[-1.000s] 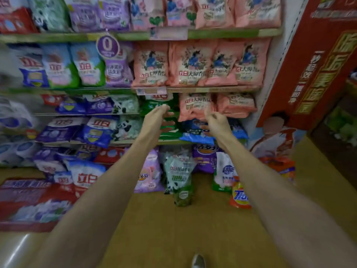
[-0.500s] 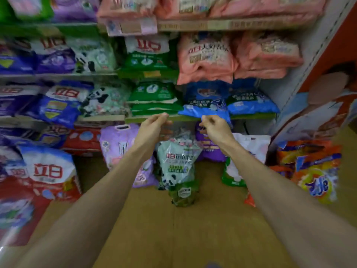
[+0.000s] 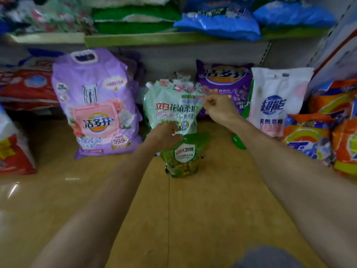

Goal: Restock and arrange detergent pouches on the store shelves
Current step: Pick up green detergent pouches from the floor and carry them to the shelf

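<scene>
Both bare arms reach down toward the floor (image 3: 193,219) below the bottom shelf (image 3: 173,38); the left hand (image 3: 164,135) has its grip curled at the lower left edge of a pale green pouch (image 3: 173,108), fingers closed against the film, though whether it truly pinches the film I cannot tell; the right hand (image 3: 219,108) is closed in a loose fist at the pouch's upper right edge, and whether it has hold of the film there I likewise cannot tell. That pale green pouch stands upright on the floor, with one smaller dark green pouch (image 3: 183,155) standing just in front of it, touching its lower part.

To the left stands one large lilac bag (image 3: 96,105) with a handle cut-out at its top, tilted slightly back; further left lie red bags (image 3: 29,88), stacked, their number blurred, and one red and white bag (image 3: 13,151) at the left edge of the view. Behind the right hand stands one purple bag (image 3: 226,82), and beside it one white bag (image 3: 278,101) with blue lettering; at the right edge are orange bags (image 3: 309,140), at least three, overlapping. On the shelf above lie two blue pouches (image 3: 218,24) side by side and a stack of green pouches (image 3: 133,16), the count unclear.
</scene>
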### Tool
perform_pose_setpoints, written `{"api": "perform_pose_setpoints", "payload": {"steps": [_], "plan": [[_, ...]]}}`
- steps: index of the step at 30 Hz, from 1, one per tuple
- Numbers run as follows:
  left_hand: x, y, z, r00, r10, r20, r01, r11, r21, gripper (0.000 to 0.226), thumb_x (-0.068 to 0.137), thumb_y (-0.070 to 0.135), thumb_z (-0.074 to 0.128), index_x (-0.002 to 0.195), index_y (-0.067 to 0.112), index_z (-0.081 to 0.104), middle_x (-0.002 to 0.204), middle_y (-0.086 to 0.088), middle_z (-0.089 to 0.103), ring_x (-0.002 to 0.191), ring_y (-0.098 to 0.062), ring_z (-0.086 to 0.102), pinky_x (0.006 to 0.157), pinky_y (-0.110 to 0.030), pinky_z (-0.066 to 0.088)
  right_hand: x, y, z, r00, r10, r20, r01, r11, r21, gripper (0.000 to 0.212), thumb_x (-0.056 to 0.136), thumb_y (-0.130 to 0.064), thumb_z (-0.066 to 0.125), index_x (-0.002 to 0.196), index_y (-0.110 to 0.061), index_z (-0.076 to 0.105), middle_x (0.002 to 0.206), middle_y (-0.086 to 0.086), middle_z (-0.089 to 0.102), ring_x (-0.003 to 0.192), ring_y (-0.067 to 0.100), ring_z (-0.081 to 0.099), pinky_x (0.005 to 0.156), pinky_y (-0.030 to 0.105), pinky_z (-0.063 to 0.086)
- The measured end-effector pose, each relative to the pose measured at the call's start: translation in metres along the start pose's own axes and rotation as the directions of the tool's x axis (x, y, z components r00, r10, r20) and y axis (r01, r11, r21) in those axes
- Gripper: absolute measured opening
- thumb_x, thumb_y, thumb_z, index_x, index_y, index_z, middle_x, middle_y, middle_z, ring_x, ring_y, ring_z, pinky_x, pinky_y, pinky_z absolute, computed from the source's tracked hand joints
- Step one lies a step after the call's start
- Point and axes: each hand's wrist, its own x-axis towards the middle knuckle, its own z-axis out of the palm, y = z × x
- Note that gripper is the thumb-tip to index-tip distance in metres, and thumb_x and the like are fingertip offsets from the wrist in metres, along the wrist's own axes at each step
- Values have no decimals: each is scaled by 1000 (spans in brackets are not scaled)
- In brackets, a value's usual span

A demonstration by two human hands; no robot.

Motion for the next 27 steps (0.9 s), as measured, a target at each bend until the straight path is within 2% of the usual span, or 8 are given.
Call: {"api": "perform_pose_setpoints", "payload": {"steps": [3,6,11,17,19,21,25,27], "plan": [[5,-10,25,998,-15,69,2,982,189,36,92,39,58,124,21,62,126,-10,63,114,-31,60,95,-43,52,3,9,11,1000,16,20,-17,1000,8,23,103,-21,50,117,-8,63,121,9,66,106,26,65,86,31,48],[8,-11,37,1000,-24,1,23,951,309,32,95,41,51,118,23,63,118,-9,64,108,-33,63,87,-43,51,6,9,14,1000,26,17,-27,999,34,21,101,-21,52,112,-10,66,107,3,66,100,22,67,83,29,49],[9,-15,40,990,-21,-138,48,980,194,23,93,36,53,104,25,70,104,-7,69,95,-31,65,76,-38,50,9,8,11,999,-15,-29,16,999,40,21,101,-24,53,114,-14,66,103,-4,64,88,11,63,62,10,39],[-8,-13,14,950,-10,-312,9,1000,-2,22,93,34,58,92,21,75,88,-4,71,87,-29,67,63,-33,47,8,-8,-5,994,-52,-92,57,996,62,29,102,-31,51,115,-10,66,111,2,66,94,13,56,74,19,40],[-18,-2,-18,940,30,-339,-49,998,-47,22,93,31,59,92,17,76,88,-8,75,84,-30,68,63,-35,51,8,-28,-18,992,-66,-105,74,994,78,35,102,-36,50,120,-10,63,115,4,66,96,13,55,81,24,39],[-35,18,-65,928,81,-364,-108,993,-55,21,94,27,60,92,13,77,84,-11,76,79,-31,68,63,-36,52,6,-57,-37,993,-60,-105,71,992,108,39,100,-42,50,121,-12,63,107,-1,64,96,13,57,80,25,40],[-88,86,-203,890,167,-425,-195,981,-23,20,94,26,63,91,12,77,76,-6,74,71,-25,66,60,-33,49,-5,-152,-96,998,-39,-49,50,969,241,46,94,-59,51,118,-21,60,96,-21,56,85,-7,52,67,13,38],[-117,130,-285,856,222,-468,-259,966,-16,19,93,23,65,90,9,77,81,-8,77,75,-24,69,66,-36,50,-11,-217,-135,999,-42,-23,47,944,326,47,87,-68,51,111,-27,59,101,-18,58,88,-9,52,69,12,38]]}}
